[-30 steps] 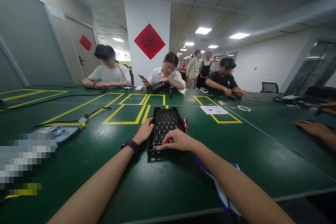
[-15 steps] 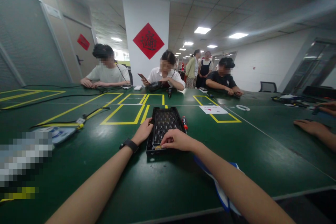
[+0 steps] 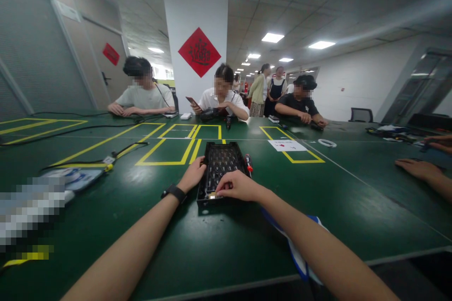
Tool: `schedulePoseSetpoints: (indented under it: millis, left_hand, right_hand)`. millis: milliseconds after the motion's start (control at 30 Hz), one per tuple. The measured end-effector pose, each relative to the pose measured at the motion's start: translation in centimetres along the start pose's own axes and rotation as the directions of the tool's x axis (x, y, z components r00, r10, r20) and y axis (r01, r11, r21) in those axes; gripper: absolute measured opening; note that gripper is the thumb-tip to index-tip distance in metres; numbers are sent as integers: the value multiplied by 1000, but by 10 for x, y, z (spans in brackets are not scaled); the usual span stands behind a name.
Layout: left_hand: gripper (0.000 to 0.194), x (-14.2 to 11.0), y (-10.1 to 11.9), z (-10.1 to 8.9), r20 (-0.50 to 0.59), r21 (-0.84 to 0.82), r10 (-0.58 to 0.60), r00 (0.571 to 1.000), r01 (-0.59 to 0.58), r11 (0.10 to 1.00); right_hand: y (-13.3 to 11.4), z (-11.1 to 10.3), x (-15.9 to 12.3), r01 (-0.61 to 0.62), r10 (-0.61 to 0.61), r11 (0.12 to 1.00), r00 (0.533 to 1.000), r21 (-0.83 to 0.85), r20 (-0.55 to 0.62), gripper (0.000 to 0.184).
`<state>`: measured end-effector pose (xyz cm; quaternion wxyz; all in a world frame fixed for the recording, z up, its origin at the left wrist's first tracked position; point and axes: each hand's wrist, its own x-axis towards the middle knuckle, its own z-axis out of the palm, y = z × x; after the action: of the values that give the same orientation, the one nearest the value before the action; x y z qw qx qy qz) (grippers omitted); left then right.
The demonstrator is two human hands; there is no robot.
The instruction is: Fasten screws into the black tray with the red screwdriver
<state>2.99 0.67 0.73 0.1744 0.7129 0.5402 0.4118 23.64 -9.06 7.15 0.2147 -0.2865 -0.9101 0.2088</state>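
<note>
A black rectangular case (image 3: 226,162) lies on the green table, its inside lined with rows of small shiny raised parts. My left hand (image 3: 192,172) is closed on the left edge of the case, and a dark band circles that wrist. Over the near end of the case, my right hand (image 3: 236,185) has its thumb and fingers pinched on a small gold-coloured piece (image 3: 213,195), which lies low inside the case. The exact kind of this piece is too small to make out. Just right of the case, a red and black screwdriver (image 3: 249,163) lies on the table.
Yellow tape (image 3: 162,163) marks the green table (image 3: 141,225). A white paper (image 3: 287,145) and a white ring (image 3: 326,143) lie at the right. Blue-and-white material (image 3: 296,256) shows under my right forearm. Cables and a bag (image 3: 83,181) are at left. Several people sit across; another person's hand (image 3: 411,167) rests at right.
Both hands stay at the case. The gold-coloured piece now catches a bright glint, and my right hand has shifted only slightly. The view has tilted a little.
</note>
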Motion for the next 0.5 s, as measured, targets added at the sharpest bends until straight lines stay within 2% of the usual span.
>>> schedulePoseSetpoints:
  millis: [233, 400, 500]
  left_hand:
    - [47, 1, -4, 2, -1, 4, 17, 1000, -17, 1000]
    - [47, 2, -5, 2, 1, -6, 17, 1000, -17, 1000]
    - [47, 1, -5, 2, 10, -11, 15, 1000, -15, 1000]
  right_hand:
    - [2, 2, 0, 42, -42, 995, 999, -93, 4, 20]
    - [3, 2, 0, 71, -71, 997, 997, -7, -31, 21]
    - [4, 2, -1, 38, -38, 998, 999, 59, -14, 23]
